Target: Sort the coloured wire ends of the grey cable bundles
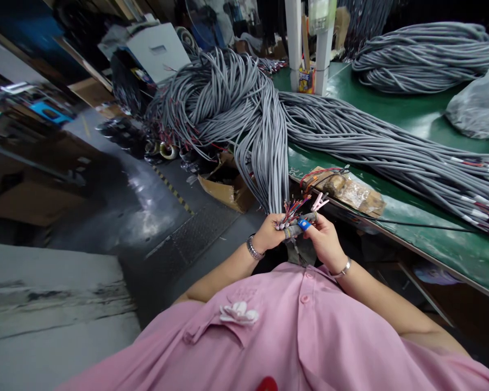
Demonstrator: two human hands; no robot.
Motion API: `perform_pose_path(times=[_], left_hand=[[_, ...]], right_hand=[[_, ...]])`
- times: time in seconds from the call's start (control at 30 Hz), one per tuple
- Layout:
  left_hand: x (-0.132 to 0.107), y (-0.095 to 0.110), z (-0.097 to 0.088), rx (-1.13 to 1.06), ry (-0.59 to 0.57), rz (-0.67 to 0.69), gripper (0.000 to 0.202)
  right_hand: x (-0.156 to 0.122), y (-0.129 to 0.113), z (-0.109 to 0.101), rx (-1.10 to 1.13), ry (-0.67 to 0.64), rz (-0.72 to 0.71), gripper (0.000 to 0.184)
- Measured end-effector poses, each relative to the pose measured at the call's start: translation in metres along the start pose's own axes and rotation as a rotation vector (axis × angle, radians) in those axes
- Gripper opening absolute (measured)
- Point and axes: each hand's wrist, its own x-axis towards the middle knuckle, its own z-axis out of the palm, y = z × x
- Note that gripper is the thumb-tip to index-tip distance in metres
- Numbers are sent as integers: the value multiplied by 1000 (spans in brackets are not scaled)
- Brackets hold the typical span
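The green bench (411,117) runs along the right, its near edge just beside both hands. A heavy bundle of grey cables (248,108) lies across it and spills over that edge, probably so that the cable ends (287,209) hang within reach. The left hand (269,233) closes its fingers around those ends, keeping them bunched. The right hand (326,241), with a blue cover (304,224) on one fingertip, pinches the same cluster. Open floor (155,217) lies to the left, and a wrapped packet (348,191) crowds the bench edge.
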Motion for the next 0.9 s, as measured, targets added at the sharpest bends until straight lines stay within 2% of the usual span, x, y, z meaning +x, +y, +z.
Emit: perform_pose_path(times=[0.13,0.27,0.53,0.73,0.9], left_hand=[[-2,-2,4,-97,114,28,31],[-1,-7,10,-202,212,1,30],[2,-6,15,-325,320,-51,29],[5,-8,16,-314,355,-34,30],[5,-8,16,-353,323,-50,26]], right_hand=[[-1,6,1,77,7,60,25],[-2,9,3,196,7,128,27],[-3,9,-2,168,1,80,23],[-4,12,-5,123,3,72,22],[-7,13,-10,86,-54,73,21]])
